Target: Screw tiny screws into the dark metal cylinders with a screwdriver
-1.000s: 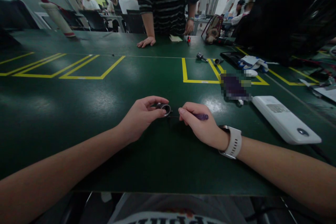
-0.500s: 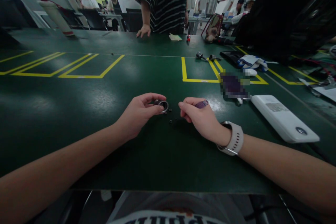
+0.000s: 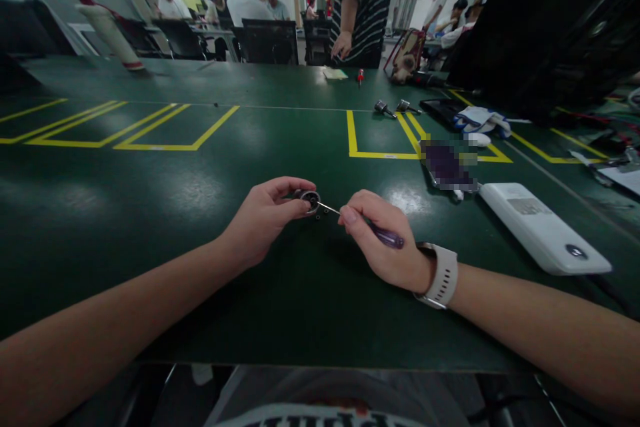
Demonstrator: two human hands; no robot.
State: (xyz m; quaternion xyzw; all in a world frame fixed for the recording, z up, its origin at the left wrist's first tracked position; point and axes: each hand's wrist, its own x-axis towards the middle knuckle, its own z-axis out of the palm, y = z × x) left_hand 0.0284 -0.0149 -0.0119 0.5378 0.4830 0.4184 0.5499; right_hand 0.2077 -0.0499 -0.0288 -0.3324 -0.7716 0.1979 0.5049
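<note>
Between the thumb and fingers of my left hand [image 3: 267, 217] is a small round metal part [image 3: 312, 200], its open ring face turned to the right. My right hand [image 3: 380, 233] is closed on a screwdriver [image 3: 387, 236] with a dark purple handle. The thin shaft points left, and its tip reaches the face of the round part; whether it is inside cannot be made out. Tiny dark rings or nuts [image 3: 326, 211] lie on the green table [image 3: 280, 320] just below the part.
A white power bank [image 3: 543, 227] and a phone [image 3: 447, 163] lie to the right. Farther back are two metal fittings [image 3: 384, 108], a white and blue glove [image 3: 483, 121] and a red-handled object [image 3: 361, 77]. A person in a striped top [image 3: 367, 7] stands across the table.
My right hand has turned and brought the screwdriver's tip up to the round part, which my left hand still holds. One tiny piece near the right hand no longer shows. The person opposite has moved right.
</note>
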